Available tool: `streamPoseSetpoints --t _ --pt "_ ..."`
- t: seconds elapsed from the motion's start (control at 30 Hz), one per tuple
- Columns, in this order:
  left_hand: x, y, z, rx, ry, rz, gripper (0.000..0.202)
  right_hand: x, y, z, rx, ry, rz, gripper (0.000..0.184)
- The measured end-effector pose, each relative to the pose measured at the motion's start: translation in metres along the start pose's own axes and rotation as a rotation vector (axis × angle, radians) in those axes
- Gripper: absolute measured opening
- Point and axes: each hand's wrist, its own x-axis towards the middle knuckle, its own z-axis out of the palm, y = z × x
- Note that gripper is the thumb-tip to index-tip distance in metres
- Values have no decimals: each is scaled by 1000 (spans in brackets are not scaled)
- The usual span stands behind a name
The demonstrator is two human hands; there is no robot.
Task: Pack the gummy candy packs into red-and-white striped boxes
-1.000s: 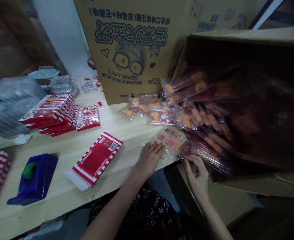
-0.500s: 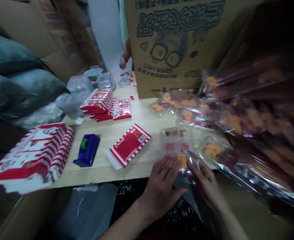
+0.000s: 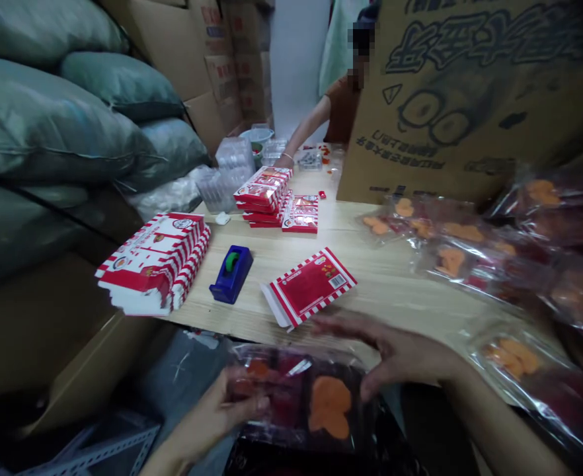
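My left hand [image 3: 227, 406] grips the left edge of a clear plastic packet of orange and red sweets [image 3: 311, 400], held low over my lap below the table edge. My right hand [image 3: 395, 354] hovers over the packet's right side with fingers spread toward the left; whether it touches the packet is unclear. A flat red-and-white striped carton [image 3: 311, 287] lies on the wooden table [image 3: 385, 281] just beyond my hands.
A blue tape dispenser [image 3: 231, 274], a pile of flat cartons [image 3: 155, 261] and stacked filled boxes [image 3: 272, 195] sit to the left. Several sweet packets [image 3: 450, 254] spill at right before a big cardboard box [image 3: 470, 99]. Another person's arm [image 3: 306, 129] works at the far end. Grey sacks [image 3: 48, 125] are piled left.
The packet has come off the table and down toward my lap, my left hand now gripping it. My view has swung left, showing the sacks and the other person.
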Motion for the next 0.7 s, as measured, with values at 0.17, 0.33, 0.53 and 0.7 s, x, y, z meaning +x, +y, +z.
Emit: streamPoseSetpoints --t 0.17,0.33,0.53,0.7 --pt "-23 9 -23 -362 522 20 53 97 25 -38 -608 -15 -35 137" --pt "0 25 -16 -314 672 304 55 150 62 -15 -819 -185 81 125" --pt "28 9 -3 -52 726 402 47 96 78 12 -807 -24 91 142" --pt "25 -8 -1 -246 525 293 52 52 81 27 -775 162 123 142"
